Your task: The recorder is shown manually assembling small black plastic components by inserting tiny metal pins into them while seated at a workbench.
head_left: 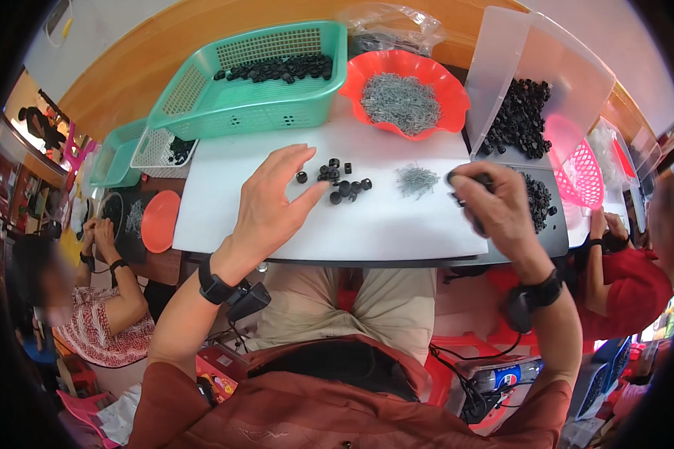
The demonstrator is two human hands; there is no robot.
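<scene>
My left hand [273, 196] hovers over the white work surface with thumb and fingers apart and nothing in it. Just beyond its thumb lies a loose cluster of small round black plastic parts [337, 170]. On the right, my right hand [502, 209] is closed around several similar black plastic parts [481, 181], partly hidden by the fingers. Between the hands sits a small heap of thin silvery screws or pins [417, 181]; their exact kind is too small to tell. Beside my right hand is another pile of black parts [538, 202] on a dark board.
Along the back stand a green basket [277, 112] with black parts, a red scalloped bowl [356, 90] of metal pins and a clear plastic bin [494, 67] of black parts. A pink basket [580, 176] is at right. Co-workers sit at both sides; a red plate [161, 222] lies left.
</scene>
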